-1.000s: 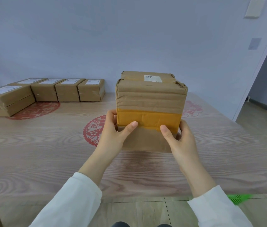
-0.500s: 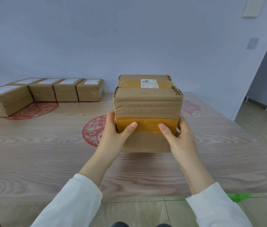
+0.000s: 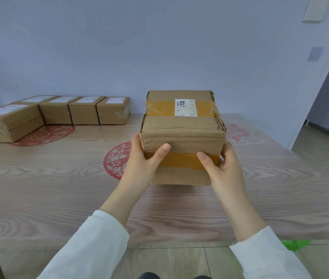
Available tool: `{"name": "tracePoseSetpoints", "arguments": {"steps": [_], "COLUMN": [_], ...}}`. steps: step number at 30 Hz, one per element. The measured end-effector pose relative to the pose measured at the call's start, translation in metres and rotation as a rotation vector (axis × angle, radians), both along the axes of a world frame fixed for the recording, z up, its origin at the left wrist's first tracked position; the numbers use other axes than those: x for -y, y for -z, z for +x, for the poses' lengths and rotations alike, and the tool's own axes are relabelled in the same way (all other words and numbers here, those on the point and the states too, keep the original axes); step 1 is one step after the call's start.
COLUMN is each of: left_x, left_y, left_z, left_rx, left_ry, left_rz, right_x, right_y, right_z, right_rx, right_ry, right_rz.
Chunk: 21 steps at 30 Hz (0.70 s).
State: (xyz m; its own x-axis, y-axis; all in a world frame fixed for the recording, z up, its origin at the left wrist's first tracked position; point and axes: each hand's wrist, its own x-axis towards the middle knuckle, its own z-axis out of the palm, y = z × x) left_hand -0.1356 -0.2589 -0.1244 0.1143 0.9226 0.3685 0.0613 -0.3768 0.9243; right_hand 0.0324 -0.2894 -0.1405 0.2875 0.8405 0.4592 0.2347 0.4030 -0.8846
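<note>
A brown cardboard parcel (image 3: 181,133), bound with a band of yellow-brown tape and bearing a white label on top, is held in the middle of the view over a wooden table (image 3: 58,194). My left hand (image 3: 143,160) grips its left side, thumb across the near face. My right hand (image 3: 224,166) grips the right side the same way. The parcel's top tilts toward me, so the label shows. Whether its bottom edge touches the table I cannot tell. The fingers behind the parcel are hidden.
A row of several smaller cardboard boxes (image 3: 83,112) lines the back left of the table against the wall, with a larger flat one (image 3: 8,122) at far left. Red paper-cut decals (image 3: 117,160) mark the tabletop. A doorway opens at right; something green (image 3: 294,243) lies on the floor.
The parcel has tipped toward me and come slightly lower, so its labelled top face now shows more fully. Both hands kept their grip on its sides.
</note>
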Motion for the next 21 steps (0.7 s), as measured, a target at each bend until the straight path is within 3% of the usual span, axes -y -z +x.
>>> {"name": "tracePoseSetpoints", "arguments": {"steps": [7,12,21], "left_x": [0.002,0.0,-0.005], "left_y": [0.004,-0.005,0.003], "left_z": [0.001,0.0,-0.003], "left_rx": [0.024,0.121,0.16], "left_ry": [0.055,0.07,0.1], "left_rz": [0.018,-0.074,-0.132], "right_x": [0.002,0.002,0.007], "right_y": [-0.004,0.0,-0.003], "right_z": [0.002,0.004,0.002], "right_rx": [-0.064,-0.084,-0.095], "right_ry": [-0.016,-0.022,-0.023], "right_rz": [0.032,0.062,-0.013]}}
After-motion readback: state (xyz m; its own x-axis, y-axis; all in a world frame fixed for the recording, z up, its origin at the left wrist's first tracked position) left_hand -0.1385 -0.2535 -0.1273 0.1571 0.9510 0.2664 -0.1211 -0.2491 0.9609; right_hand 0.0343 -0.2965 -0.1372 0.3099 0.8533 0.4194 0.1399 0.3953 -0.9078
